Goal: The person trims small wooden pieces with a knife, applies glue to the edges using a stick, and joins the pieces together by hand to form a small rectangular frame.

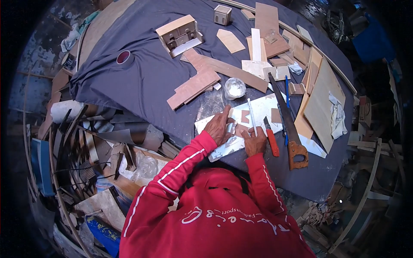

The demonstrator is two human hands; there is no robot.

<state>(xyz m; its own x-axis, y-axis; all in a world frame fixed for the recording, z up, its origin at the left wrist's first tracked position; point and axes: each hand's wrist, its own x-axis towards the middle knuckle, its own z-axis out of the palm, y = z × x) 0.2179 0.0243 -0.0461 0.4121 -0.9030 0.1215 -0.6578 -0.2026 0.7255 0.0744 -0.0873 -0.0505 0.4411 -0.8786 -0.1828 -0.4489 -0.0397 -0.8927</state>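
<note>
My left hand (218,128) rests at the left of a white, paint-marked board (264,105), fingers curled about a small shiny piece (231,128) whose kind I cannot make out. Against that piece lies a small brown wood piece (241,130). In my right hand (255,142) is a slim white pen-like stick (251,111), pointing away from me. A brown piece with a notch (245,117) and another small brown piece (276,115) lie on the board. Just right of my right hand is a red-handled knife (271,139). Beyond the board stands a clear tub of white paste (235,88).
A handsaw (296,148) and a blue pen (287,91) lie right of the board. Farther off on the dark cloth (148,86) are a small wooden house model (180,34), a wooden box (222,15), a round cup (124,58) and wood offcuts (195,84). Scrap piles surround the table.
</note>
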